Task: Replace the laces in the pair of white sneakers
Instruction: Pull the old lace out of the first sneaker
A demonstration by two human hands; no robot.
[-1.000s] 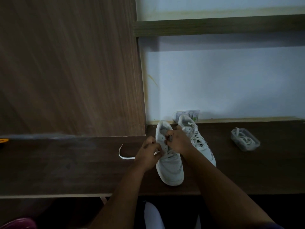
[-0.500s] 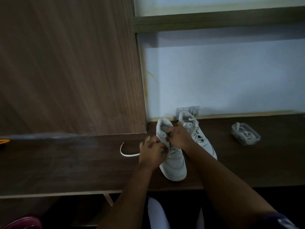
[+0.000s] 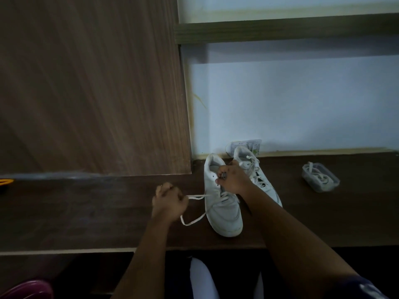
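The desk [image 3: 86,212] runs dark and wide across the view, and on it the biggest change is at the near shoe [image 3: 222,203]: 1 second ago both hands were bunched together over its eyelets, and now the left hand [image 3: 169,205] has drawn away to the left, fingers curled round the white lace [image 3: 195,197], which stretches taut from the fist back to the shoe. A slack tail of the same lace loops down onto the desk just beside the sole. The right hand [image 3: 232,179] stays on the tongue area with fingers bent, steadying the shoe; whether it pinches anything I cannot tell.

My reading is that a length of lace is being pulled through an eyelet (in or out is not clear from this view), so this shoe is mid-job and the task is well short of done.

The second shoe [image 3: 257,175] lies touching the first on its right, partly hidden by the right wrist, with laces in it. Well apart to the right sits a clear plastic tub [image 3: 321,177] holding more laces. A small packet [image 3: 248,144] leans on the wall behind the shoes.

Little blocks the work, though the second shoe crowds the right hand.
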